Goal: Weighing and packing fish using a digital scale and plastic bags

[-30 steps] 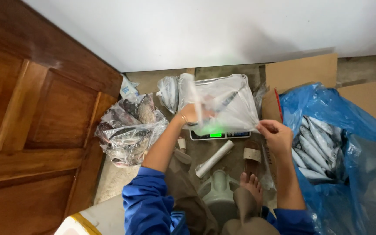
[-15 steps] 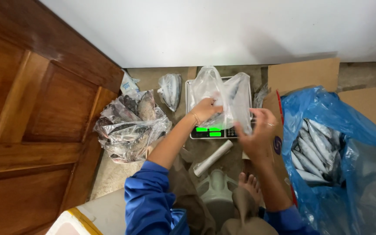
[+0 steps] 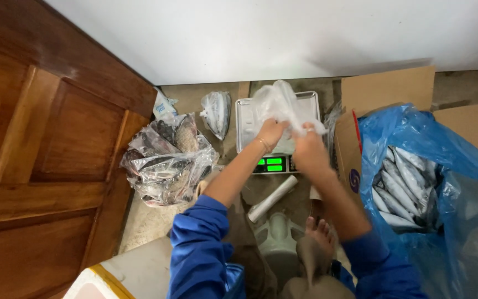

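Bunching a thin bag above the scale

Working from our bare foot [image 3: 321,232] and the white roll of plastic bags [image 3: 272,197] outward, we reach our left hand [image 3: 271,133] and right hand [image 3: 308,150], fingers curled tight on the crumpled clear plastic bag [image 3: 281,104] over the steel weighing tray [image 3: 245,124]. We judge the thin film could tear or slip, and snag the tray, if pulled hard.

Clear bag [image 3: 280,105] was spread wide between both hands; now bunched up over scale tray [image 3: 244,119]. Left hand [image 3: 271,133] and right hand [image 3: 308,150] have closed in, nearly touching, both gripping the bag.
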